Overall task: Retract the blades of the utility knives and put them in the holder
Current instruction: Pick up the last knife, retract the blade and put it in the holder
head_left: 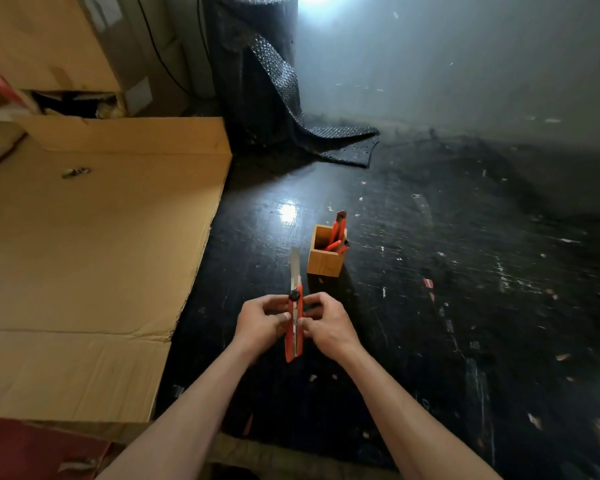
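Observation:
A red utility knife (294, 344) is held upright between both hands above the dark floor, its steel blade (295, 268) sticking out far beyond the handle. My left hand (260, 323) grips the handle from the left and my right hand (328, 323) from the right, with fingers near the black lock wheel. Just beyond, a small square wooden holder (323, 263) stands on the floor with two or three red utility knives (336, 233) leaning inside it.
Flattened cardboard (94, 258) covers the floor at the left, with more boxes behind it. A roll of black bubble wrap (257, 71) stands at the back, its loose end spread on the scuffed black floor (465, 306).

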